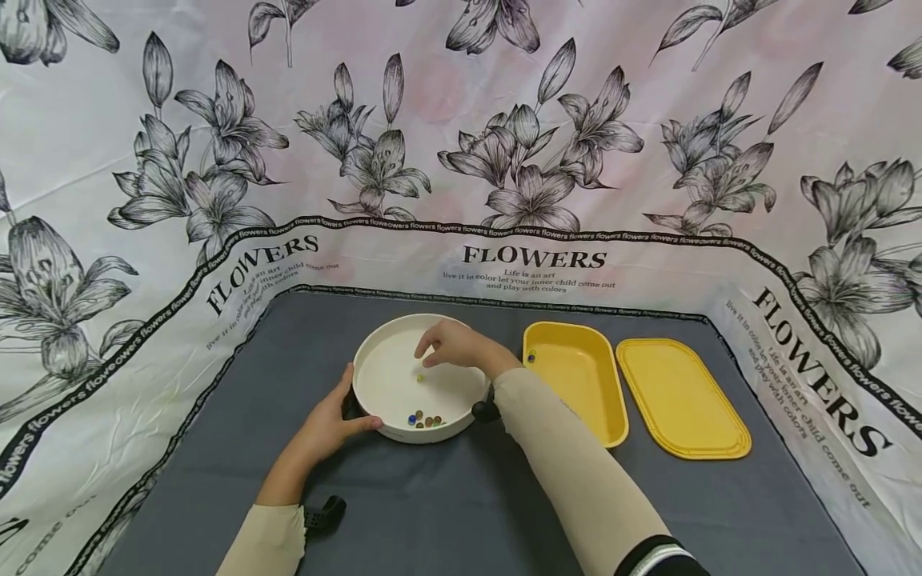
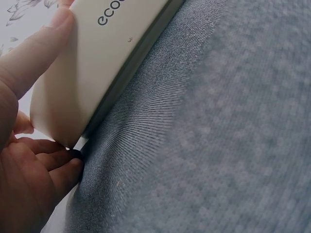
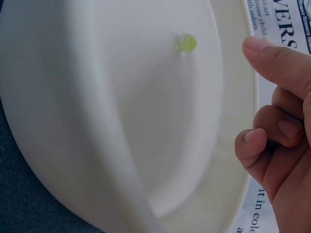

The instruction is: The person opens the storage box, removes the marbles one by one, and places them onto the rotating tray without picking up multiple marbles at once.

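A round cream dish (image 1: 389,392) with a low wall stands on the grey cloth. My left hand (image 1: 334,428) grips its left side, thumb on the outer wall and fingers at the bottom edge, as the left wrist view shows. Over the far right part of the dish hovers my right hand (image 1: 457,348), thumb and index finger apart, other fingers curled, nothing visibly held. Below the fingertips a yellow-green marble (image 3: 188,43) lies on the dish floor, apart from the hand. Several brown marbles (image 1: 428,421) and a blue marble (image 1: 412,419) gather near the front wall.
To the right stands a yellow rectangular box (image 1: 576,376), partly behind the right forearm, with a dark blue marble (image 1: 531,358) at its left side. A yellow lid (image 1: 684,400) lies flat beside the box. Flower-printed cloth (image 1: 533,264) rises behind the grey surface.
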A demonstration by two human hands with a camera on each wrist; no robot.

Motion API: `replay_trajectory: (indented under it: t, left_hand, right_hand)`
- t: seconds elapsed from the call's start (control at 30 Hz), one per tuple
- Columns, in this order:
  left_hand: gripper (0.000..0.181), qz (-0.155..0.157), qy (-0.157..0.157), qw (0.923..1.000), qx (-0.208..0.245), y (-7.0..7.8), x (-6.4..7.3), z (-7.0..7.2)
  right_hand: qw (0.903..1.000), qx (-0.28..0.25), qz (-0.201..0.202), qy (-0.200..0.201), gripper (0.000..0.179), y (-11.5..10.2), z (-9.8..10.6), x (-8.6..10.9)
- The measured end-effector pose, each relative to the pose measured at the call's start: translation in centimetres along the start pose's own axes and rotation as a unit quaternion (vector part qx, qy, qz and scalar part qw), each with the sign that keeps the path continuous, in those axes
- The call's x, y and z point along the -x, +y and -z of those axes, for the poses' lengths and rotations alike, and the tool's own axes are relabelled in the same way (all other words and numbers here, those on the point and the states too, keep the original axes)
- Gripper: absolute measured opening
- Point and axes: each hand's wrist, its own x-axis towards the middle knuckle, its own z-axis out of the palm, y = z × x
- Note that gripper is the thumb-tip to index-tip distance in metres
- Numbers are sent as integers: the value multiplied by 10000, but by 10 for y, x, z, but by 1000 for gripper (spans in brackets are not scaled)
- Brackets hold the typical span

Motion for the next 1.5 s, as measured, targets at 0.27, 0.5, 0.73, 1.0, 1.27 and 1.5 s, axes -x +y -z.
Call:
replay_trajectory:
  t: [0.27, 0.5, 0.73, 1.0, 1.27, 1.5]
  left_hand:
    - [126, 3, 20, 10000, 43, -3, 4, -1]
    - [127, -82, 27, 9999, 64, -2, 2, -1]
    - [128, -86, 20, 9999, 101, -2, 2, 0]
    - [128, -111, 62, 9998, 163, -3, 2, -2]
    - [126, -27, 16, 9999, 141, -5, 4, -1]
    - [125, -102, 48, 9999, 124, -4, 1, 0]
  right_hand:
    - [9997, 184, 76, 161, 26, -7, 13, 16]
    - [9973, 610, 86, 407, 22, -15, 41, 40]
    - [9971, 427, -22, 636, 20, -11, 63, 65]
    - [9942, 474, -276, 925, 19, 10, 81, 98]
    - [9919, 257, -391, 1179, 18, 34, 84, 120]
    - [9906, -55, -535, 1257, 19, 57, 87, 131]
